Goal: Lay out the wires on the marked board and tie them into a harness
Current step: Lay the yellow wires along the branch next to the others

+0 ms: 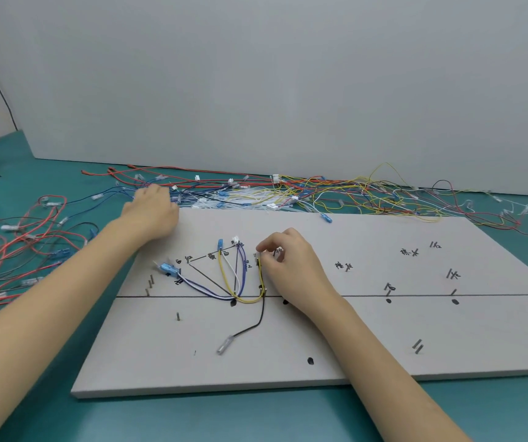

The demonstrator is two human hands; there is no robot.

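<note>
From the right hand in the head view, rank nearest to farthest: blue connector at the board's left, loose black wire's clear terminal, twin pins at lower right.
1. Clear terminal, below-left of the right hand.
2. Blue connector, far left.
3. Twin pins, lower right.

We list a matt grey board [352,339] with dull metal pins [417,346], glossy plastic-sheathed wires [336,193], and a smooth teal tabletop [256,419].

1. Teal table [256,416]: carries marked grey board [336,346], lying flat.
2. Loose wire pile [336,194] along the board's far edge.
3. Red and black wire tangle [17,237] left of board.
4. White panel [288,84] upright behind.
</note>
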